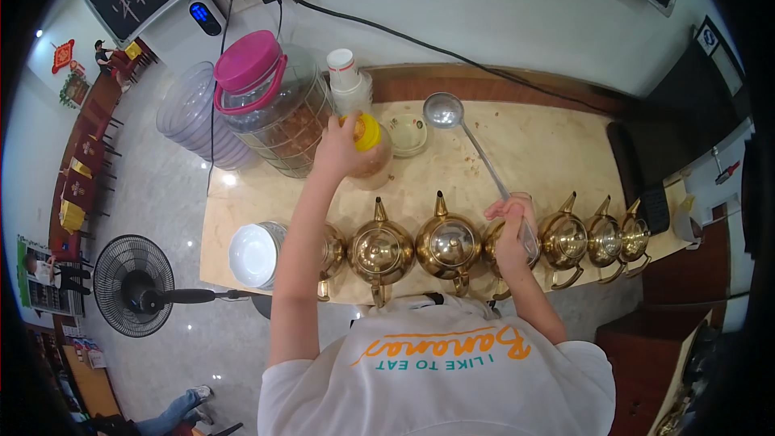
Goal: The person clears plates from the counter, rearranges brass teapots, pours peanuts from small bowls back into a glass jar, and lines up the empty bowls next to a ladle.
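Observation:
My left hand (pixel 339 145) grips the yellow lid (pixel 368 132) of a small clear jar (pixel 373 168). Beside that hand stands a large clear jar (pixel 295 125) with a pink lid (pixel 247 60). My right hand (pixel 513 222) is closed around the handle of a metal ladle (pixel 444 111), whose bowl lies toward the back of the table. A patterned dish (pixel 408 134) sits right of the small jar. Gold teapots (pixel 450 244) stand in a row along the near edge, one of them partly under my right hand.
White bowls (pixel 253 256) are stacked at the table's left edge, paper cups (pixel 343 70) at the back. Stacked plastic tubs (pixel 194 117) stand at the left. A black fan (pixel 134 285) is on the floor side. A cable runs along the wall. Other people appear far left.

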Demonstrator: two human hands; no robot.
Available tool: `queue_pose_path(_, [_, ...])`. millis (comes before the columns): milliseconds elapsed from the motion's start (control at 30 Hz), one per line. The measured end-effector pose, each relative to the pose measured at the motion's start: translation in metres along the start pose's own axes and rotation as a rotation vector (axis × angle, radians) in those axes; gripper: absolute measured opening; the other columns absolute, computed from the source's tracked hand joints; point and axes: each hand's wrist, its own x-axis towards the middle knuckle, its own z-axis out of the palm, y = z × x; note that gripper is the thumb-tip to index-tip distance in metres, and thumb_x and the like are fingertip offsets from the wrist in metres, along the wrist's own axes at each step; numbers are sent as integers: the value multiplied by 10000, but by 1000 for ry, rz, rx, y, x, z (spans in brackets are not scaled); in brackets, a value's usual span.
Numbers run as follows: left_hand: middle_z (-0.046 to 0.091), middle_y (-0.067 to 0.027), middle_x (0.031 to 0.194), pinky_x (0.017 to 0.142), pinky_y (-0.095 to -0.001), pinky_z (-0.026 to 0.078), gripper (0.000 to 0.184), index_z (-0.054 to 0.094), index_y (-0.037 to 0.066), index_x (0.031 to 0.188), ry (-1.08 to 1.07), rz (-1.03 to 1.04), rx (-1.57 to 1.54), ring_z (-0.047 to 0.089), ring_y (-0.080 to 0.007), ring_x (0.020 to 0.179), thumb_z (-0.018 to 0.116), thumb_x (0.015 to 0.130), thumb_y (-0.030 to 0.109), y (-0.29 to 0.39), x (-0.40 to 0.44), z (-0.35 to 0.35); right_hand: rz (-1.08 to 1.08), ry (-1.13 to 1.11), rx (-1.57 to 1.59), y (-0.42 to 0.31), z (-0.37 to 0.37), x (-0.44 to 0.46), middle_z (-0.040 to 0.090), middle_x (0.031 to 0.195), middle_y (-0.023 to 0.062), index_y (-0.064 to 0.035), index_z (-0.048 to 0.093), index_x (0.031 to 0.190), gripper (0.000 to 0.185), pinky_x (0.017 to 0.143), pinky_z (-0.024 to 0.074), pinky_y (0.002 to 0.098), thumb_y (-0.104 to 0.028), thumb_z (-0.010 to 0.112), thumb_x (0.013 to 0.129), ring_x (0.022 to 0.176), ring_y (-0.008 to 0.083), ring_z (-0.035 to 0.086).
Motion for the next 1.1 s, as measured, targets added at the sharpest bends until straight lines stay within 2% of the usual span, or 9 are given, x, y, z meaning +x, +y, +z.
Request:
queue_pose_path(133, [447, -201, 1162, 862, -391, 432, 695, 427, 119, 1202, 11, 148, -132, 493, -353, 1045, 735, 607, 303, -12, 7, 1, 6, 0, -11, 2, -2, -1, 455, 773, 89, -11, 423, 798, 213, 606, 451, 263, -133, 315, 935, 651, 149, 518])
queue_pose_path(233, [451, -196, 1164, 879, -382, 421, 687, 417, 114, 1205, -105, 181, -206, 486, -344, 1054, 731, 613, 266, -11, 8, -12, 3, -26, -32, 3, -5, -3, 425, 792, 78, -14, 402, 802, 253, 614, 449, 268, -192, 308, 956, 661, 159, 529])
queue_pose_path(333, [445, -202, 1177, 884, -391, 416, 742, 393, 130, 1236, -186, 180, -168, 475, -359, 1070, 739, 600, 292, -13, 13, -18, 12, -24, -45, 1, -5, -3, 423, 790, 75, -15, 401, 800, 256, 615, 449, 268, -197, 310, 956, 662, 157, 529])
queue_pose_path(433, [442, -164, 1187, 866, -442, 421, 778, 404, 152, 1233, -168, 125, -26, 466, -415, 1044, 732, 563, 375, -10, 17, -12, 36, 0, -31, -2, -4, -4, 435, 784, 82, -13, 408, 794, 244, 615, 450, 268, -174, 310, 949, 655, 154, 527])
queue_pose_path(500, [442, -174, 1163, 833, -439, 439, 762, 400, 151, 1241, -161, 64, 105, 484, -405, 1013, 689, 596, 436, 1, 18, -10, 38, 20, -1, -3, -3, -4, 461, 775, 96, -6, 425, 788, 218, 611, 453, 269, -121, 310, 934, 645, 150, 524])
queue_pose_path(633, [451, -186, 1107, 773, -429, 469, 720, 414, 142, 1235, -147, 15, 352, 511, -375, 970, 588, 658, 538, 9, 22, -2, 34, 7, -12, -2, -5, -5, 439, 788, 88, -8, 417, 793, 231, 606, 455, 269, -149, 312, 942, 652, 155, 531])
queue_pose_path(700, [457, -185, 1108, 777, -437, 469, 746, 413, 154, 1252, -171, 4, 376, 522, -384, 971, 568, 657, 576, 10, 24, -2, 22, -3, -11, -4, -5, -5, 426, 796, 78, -14, 403, 800, 256, 592, 453, 269, -199, 316, 954, 663, 159, 536])
queue_pose_path(1100, [522, -201, 1020, 719, -391, 487, 737, 475, 85, 1147, -210, -110, 464, 598, -308, 883, 465, 678, 653, 22, 36, 7, 15, 12, -6, -4, -8, -10, 453, 800, 88, -11, 407, 816, 238, 596, 460, 267, -177, 309, 953, 666, 161, 545])
